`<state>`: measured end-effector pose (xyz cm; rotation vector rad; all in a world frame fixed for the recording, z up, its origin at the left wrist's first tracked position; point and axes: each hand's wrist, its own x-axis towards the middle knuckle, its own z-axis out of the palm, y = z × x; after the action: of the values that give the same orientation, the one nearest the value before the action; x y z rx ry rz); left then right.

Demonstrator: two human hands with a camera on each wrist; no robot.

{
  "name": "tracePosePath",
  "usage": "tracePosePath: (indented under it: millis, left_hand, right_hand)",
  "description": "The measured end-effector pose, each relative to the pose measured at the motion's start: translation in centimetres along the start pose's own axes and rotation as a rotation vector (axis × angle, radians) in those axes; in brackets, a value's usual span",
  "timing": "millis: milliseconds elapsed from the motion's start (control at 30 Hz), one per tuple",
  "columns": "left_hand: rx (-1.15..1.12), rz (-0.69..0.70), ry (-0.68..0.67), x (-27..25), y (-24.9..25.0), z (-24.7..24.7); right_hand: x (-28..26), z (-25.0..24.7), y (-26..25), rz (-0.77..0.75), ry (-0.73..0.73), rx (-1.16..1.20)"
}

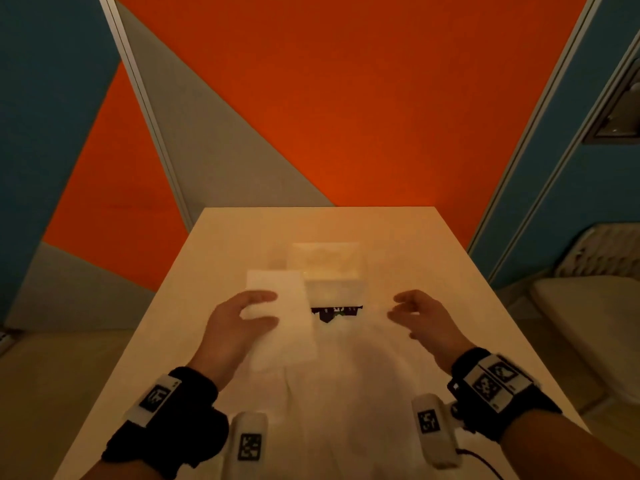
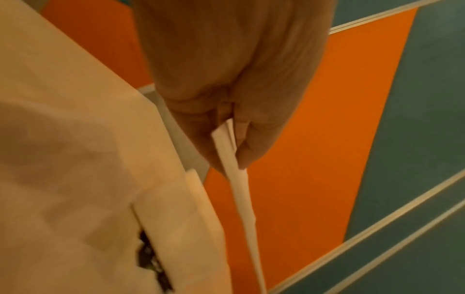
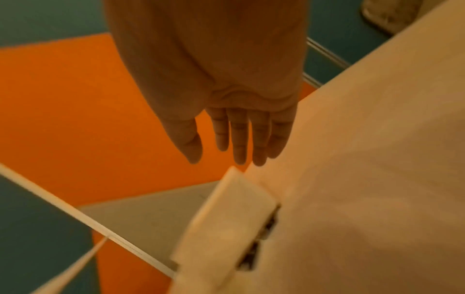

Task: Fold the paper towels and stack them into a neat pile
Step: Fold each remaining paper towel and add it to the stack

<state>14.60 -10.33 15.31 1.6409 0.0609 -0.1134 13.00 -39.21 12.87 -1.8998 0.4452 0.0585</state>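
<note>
A folded paper towel [image 1: 282,317] is pinched between thumb and fingers of the left hand [image 1: 239,327] and held above the white table [image 1: 221,244]. Behind it, near the table's middle, a pile of folded towels [image 1: 329,271] is seen. The right hand [image 1: 424,318] is held empty over the table, fingers relaxed and nearly straight.

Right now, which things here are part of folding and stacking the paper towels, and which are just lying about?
Part of the job:
folded towel, pinched in the left hand
pile of folded towels
unfolded towels near the right hand

Just lying about:
dark label by the pile
table
</note>
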Motion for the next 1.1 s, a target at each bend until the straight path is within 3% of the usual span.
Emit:
tracePosePath:
  millis: [133,233,367,600,767,933,1100]
  left_hand:
    - [0.259,-0.131,-0.075,0.6,-3.7,-3.0]
    - [0.389,-0.156,-0.108,0.6,-5.7,-4.0]
    - [0.435,-0.149,-0.128,0.4,-7.1,-4.6]
    - [0.545,-0.076,-0.136,0.8,-7.2,-4.9]
    - [0.728,-0.010,-0.172,1.2,-7.5,-4.8]
    - [1.064,0.018,-0.106,0.9,-6.9,-3.7]
    - [1.123,0.107,-0.068,0.7,-5.3,-2.3]
  right_hand:
    - [2.0,0.5,5.5,0.002,-0.141,-0.601]
    - [2.7,0.3,7.8,0.048,-0.206,-0.761]
    - [3.7,-0.8,8.3,0.092,-0.272,-0.830]
    - [4.2,-1.2,7.1,0.107,-0.227,-1.039]
    - [4.1,-1.2,6.5,0.054,-0.160,-0.977]
    - [4.1,-2.3,6.0,0.047,-0.129,-0.828]
    - [3.9,-3.3,4.8,0.071,-0.217,-1.002]
